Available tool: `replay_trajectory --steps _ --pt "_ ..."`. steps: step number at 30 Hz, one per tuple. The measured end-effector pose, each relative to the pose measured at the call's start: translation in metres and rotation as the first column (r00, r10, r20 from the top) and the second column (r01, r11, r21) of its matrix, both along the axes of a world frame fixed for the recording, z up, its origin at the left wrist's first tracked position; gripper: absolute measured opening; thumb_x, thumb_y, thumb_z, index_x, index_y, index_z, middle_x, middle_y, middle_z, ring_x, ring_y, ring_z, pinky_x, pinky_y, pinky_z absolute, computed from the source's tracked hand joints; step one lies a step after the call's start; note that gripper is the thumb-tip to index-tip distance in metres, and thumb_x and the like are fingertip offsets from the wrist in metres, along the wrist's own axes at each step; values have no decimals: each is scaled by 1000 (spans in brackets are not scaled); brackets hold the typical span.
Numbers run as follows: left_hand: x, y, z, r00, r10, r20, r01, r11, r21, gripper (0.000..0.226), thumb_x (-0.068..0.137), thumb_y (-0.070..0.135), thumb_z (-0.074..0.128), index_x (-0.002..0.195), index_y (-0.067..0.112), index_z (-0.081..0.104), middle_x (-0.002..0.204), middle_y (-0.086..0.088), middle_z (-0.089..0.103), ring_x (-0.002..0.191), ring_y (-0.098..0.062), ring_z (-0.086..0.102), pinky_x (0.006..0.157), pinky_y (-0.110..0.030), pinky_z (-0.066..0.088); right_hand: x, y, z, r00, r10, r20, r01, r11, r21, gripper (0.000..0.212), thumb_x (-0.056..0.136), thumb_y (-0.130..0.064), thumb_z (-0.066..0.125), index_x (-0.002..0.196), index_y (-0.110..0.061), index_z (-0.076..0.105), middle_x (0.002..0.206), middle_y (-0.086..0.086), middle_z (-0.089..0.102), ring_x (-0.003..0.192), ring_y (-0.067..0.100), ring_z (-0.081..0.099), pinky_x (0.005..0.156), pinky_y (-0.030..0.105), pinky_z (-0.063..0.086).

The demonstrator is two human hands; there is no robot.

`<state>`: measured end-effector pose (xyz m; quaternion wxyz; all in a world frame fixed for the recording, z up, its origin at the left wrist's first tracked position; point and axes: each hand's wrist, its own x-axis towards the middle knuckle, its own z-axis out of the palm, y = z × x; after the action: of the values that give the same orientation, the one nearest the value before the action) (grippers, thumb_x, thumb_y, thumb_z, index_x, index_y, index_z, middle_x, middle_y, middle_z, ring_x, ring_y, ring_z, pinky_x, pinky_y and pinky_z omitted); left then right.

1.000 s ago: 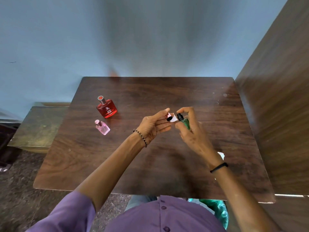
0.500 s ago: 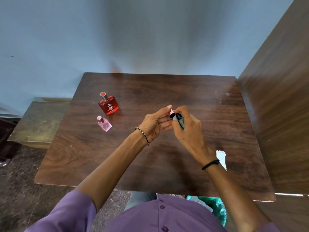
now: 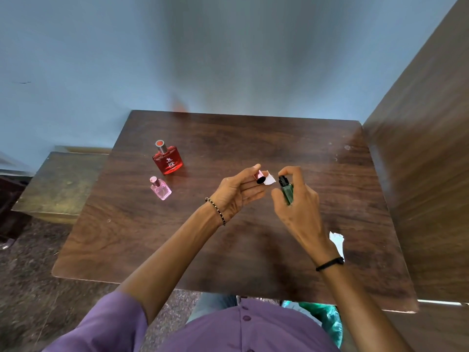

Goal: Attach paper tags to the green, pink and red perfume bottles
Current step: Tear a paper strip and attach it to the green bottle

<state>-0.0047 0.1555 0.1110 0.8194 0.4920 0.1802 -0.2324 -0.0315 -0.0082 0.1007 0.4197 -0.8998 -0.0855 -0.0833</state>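
Note:
My right hand point(image 3: 295, 199) grips the small green perfume bottle point(image 3: 287, 191) above the middle of the wooden table point(image 3: 177, 237), its black sprayer top pointing up. My left hand point(image 3: 238, 191) pinches a white paper tag point(image 3: 270, 179) together with a small pink-and-black cap point(image 3: 259, 178) between thumb and fingers, just left of the bottle. The red perfume bottle point(image 3: 168, 158) stands on the table's left part. The pink perfume bottle point(image 3: 160, 188) stands just in front of it.
More white paper point(image 3: 337, 240) lies on the table by my right wrist. A tall wooden panel point(image 3: 426, 174) rises at the table's right edge. A low greenish bench point(image 3: 58, 184) sits to the left, and a green bag point(image 3: 327, 318) lies below the table's near edge.
My hands were pressed together at the bottle's neck half a second ago. They have now drawn apart, the tag and cap staying with my left hand and the bottle with my right.

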Motion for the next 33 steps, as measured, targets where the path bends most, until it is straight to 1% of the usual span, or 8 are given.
replay_trajectory --steps 3,6,9,13,18,24,30,33 --pt "0 1 -3 1000 -10 19 10 1000 12 48 88 31 66 124 0 63 122 -13 68 116 -27 63 97 -37 52 -5 -3 5 1000 7 2 -7 1000 3 27 94 -18 57 115 -27 42 81 -2 53 67 13 58 55 27 53" --pt "-2 3 -5 998 -40 57 39 999 17 47 90 30 64 124 -2 62 122 -14 68 118 -28 62 101 -39 50 -8 -3 6 999 22 37 -21 1000 -8 26 93 -22 56 114 -28 42 82 -3 53 67 12 57 56 29 54" --pt "-5 4 -6 993 -76 95 73 997 31 45 90 29 61 122 -3 64 123 -16 67 117 -29 62 104 -41 47 -9 0 5 996 26 82 -25 1000 -7 25 91 -35 49 115 -28 44 84 -3 55 67 10 56 55 25 50" --pt "-9 4 -6 986 -108 127 104 994 41 43 91 29 61 120 -3 65 124 -17 66 118 -29 62 109 -47 41 -10 3 0 993 16 117 -14 1000 -18 25 93 -32 55 116 -25 49 89 -1 59 70 13 58 57 25 49" --pt "-12 2 -2 985 -98 142 97 995 12 49 91 29 61 122 -8 61 123 -22 65 114 -31 64 101 -39 50 -14 8 -3 991 1 132 17 991 -136 36 90 -37 47 122 -24 56 85 1 57 64 15 55 53 18 44" --pt "-12 -2 0 990 -89 106 90 996 -5 23 86 31 67 93 10 75 117 -20 68 111 -33 64 101 -43 50 -14 7 -1 990 -16 139 44 978 -202 30 92 -29 54 121 -22 60 82 3 57 59 18 56 49 23 46" --pt "-15 -6 0 994 -63 87 66 997 -28 31 85 30 68 102 4 70 119 -23 66 104 -29 68 97 -40 53 -10 7 -5 990 -1 140 39 963 -268 25 96 -35 47 118 -24 56 76 1 55 55 14 52 47 13 30" --pt "-15 -8 2 995 -59 81 62 997 -34 31 88 29 65 103 3 72 118 -20 68 107 -29 68 97 -39 52 -13 4 -4 992 -19 123 43 980 -196 20 96 -26 56 116 -25 51 78 1 53 58 14 52 48 15 35"
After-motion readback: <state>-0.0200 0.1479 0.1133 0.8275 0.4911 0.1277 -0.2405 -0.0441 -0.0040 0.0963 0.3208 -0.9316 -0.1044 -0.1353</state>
